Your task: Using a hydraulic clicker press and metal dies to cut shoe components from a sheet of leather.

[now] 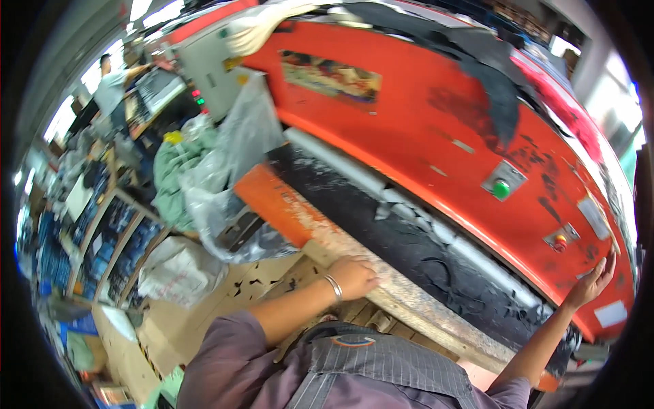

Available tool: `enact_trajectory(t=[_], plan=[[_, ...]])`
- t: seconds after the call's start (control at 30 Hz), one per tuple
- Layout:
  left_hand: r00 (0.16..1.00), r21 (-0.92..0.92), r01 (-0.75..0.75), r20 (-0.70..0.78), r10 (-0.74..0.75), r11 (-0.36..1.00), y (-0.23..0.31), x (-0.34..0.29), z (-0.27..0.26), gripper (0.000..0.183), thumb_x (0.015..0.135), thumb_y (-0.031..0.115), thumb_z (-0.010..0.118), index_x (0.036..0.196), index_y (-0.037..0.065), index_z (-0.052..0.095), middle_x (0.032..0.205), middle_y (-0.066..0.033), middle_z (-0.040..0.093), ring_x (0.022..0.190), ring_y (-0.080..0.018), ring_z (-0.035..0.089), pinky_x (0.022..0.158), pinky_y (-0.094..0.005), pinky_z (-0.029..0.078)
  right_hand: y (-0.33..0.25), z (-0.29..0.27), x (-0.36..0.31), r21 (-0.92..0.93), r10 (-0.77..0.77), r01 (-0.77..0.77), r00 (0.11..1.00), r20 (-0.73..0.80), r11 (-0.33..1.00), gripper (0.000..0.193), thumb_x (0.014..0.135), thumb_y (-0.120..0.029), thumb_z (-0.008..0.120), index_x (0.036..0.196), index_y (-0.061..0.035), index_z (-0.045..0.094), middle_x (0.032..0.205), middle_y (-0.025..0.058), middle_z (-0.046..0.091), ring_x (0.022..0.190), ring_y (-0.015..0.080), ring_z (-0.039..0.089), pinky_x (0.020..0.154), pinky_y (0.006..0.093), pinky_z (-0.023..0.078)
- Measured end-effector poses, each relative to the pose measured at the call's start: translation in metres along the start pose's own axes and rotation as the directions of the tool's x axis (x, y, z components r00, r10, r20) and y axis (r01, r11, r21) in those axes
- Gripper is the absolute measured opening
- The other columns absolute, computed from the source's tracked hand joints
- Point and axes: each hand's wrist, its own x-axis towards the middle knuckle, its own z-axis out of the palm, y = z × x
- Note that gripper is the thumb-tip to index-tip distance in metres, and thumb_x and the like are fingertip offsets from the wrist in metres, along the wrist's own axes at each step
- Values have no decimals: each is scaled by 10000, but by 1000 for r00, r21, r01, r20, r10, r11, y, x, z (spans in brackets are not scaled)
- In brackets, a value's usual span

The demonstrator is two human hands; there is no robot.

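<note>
My left hand [353, 276], a metal bangle at its wrist, rests on the worn wooden ledge [415, 300] of the machine's bed. Its fingers are curled, and whatever lies under them is hidden. Over at the far right, my right hand [591, 281] is raised with fingers stretched out beside the end of the red machine panel [409, 123]; I cannot tell whether it touches it. Behind the ledge, the dark bed [340, 198] carries black scraps [443, 273]. A green button [501, 189] and a red knob [560, 242] sit on the panel.
Dark sheets of material [501, 95] drape over the machine top. To the left stand clear plastic bags [235, 157], a white sack [180, 269] and shelves [109, 238] filled with dark blue pieces. Black bits litter the floor [225, 313]. Another person [112, 92] stands at the back left.
</note>
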Motion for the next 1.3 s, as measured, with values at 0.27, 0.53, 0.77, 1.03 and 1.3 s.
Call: enact_trajectory(t=[0.27,0.53,0.77,1.03,1.3], plan=[[976,-67,88,-195,-99,994,37,0,21,213,787,272,586,712,87,660,861,-71,628,928,-254,580,844,-422,432,-186,182,-129,560,-726,465,382,572,686,256,772,-44,688,1022,-6,642,996,150,656,976,322,605,869,397,476],[798,63,151,581,-159,987,17,59,-68,354,848,409,567,852,93,727,916,-129,702,891,-307,661,890,-410,456,-132,323,-173,407,-400,434,-113,910,804,267,867,-118,500,1092,-43,624,1105,156,629,1092,326,577,919,433,471],[936,168,-187,330,123,968,-67,80,-3,588,880,417,577,1410,216,423,1535,-104,260,1420,-337,199,1107,-587,154,-103,392,-248,423,-261,535,-354,898,731,177,824,-138,539,908,-93,689,1005,108,673,1016,294,629,816,403,517],[991,-53,-110,68,113,993,-106,97,-60,406,853,286,641,1199,75,613,1328,-164,531,1278,-310,444,1092,-485,236,-43,315,-176,-308,254,160,287,924,938,383,778,-64,559,1151,21,535,1022,273,635,978,407,616,813,476,484],[987,-315,79,-106,-118,946,-72,226,25,770,834,153,543,1469,-22,142,1376,-167,490,1315,-258,419,1117,-514,148,-30,255,-218,-568,716,-453,288,636,687,592,807,-158,625,1337,24,433,997,302,645,799,318,690,735,414,538]])
